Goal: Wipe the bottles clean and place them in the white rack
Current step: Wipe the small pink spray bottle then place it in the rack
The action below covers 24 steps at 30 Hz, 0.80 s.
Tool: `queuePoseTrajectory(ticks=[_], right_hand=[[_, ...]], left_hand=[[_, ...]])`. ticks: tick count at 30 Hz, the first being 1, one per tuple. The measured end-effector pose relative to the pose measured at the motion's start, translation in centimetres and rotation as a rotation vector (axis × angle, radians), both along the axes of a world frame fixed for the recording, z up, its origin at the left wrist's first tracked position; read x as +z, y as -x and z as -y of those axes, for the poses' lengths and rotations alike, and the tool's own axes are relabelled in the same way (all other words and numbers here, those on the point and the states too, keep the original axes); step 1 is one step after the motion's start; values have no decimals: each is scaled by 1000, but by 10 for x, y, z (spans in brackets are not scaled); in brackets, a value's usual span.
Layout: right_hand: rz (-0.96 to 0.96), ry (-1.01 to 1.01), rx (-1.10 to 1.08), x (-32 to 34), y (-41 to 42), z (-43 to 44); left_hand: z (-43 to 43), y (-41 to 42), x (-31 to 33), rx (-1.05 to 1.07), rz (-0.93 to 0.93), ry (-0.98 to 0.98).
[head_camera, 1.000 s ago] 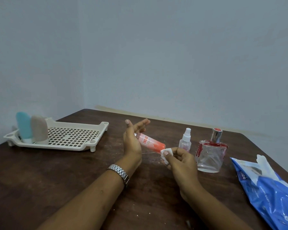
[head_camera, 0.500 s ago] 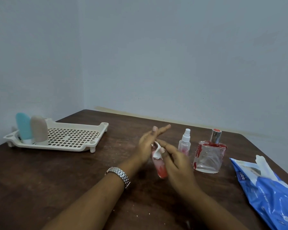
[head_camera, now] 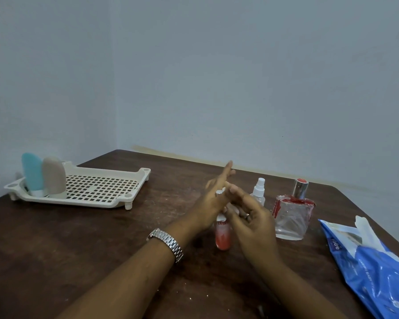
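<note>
Left fingers (head_camera: 226, 173) lie straight, released, flat against the small pink-red plastic tube bottle (head_camera: 222, 236). Right fingers (head_camera: 237, 192) are curled, probably pinching the white wipe scrap (head_camera: 219, 192) onto it, though that grip is half hidden. The bottle has swung from slanting to near upright between left hand (head_camera: 213, 203) and right hand (head_camera: 253, 219), over the dark wooden tabletop (head_camera: 78, 249). It is still being wiped, so it's not ready for the white perforated plastic rack (head_camera: 145, 174), well apart to the left.

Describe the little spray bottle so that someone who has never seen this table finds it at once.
On the dark brown wooden table, find the square clear glass perfume bottle with red trim on the right side. Just left of it, behind the right hand, stands the small clear plastic spray bottle. Unlike its neighbour, it is slim, with a white pump nozzle.
</note>
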State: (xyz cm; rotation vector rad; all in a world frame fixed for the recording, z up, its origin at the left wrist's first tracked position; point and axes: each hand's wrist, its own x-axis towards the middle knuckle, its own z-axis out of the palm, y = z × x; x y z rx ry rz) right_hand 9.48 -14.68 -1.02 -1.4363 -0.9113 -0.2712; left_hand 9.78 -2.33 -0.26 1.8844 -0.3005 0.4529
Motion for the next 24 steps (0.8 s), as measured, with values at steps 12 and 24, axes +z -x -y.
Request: queuePoseTrajectory(ticks=[12, 24], right_hand=[[129, -3, -167, 4, -12, 2], [-1, -84, -70, 9, -15, -7]], left_hand=[[4, 9, 7, 37, 39, -195], [7, -2, -4, 59, 21, -100]])
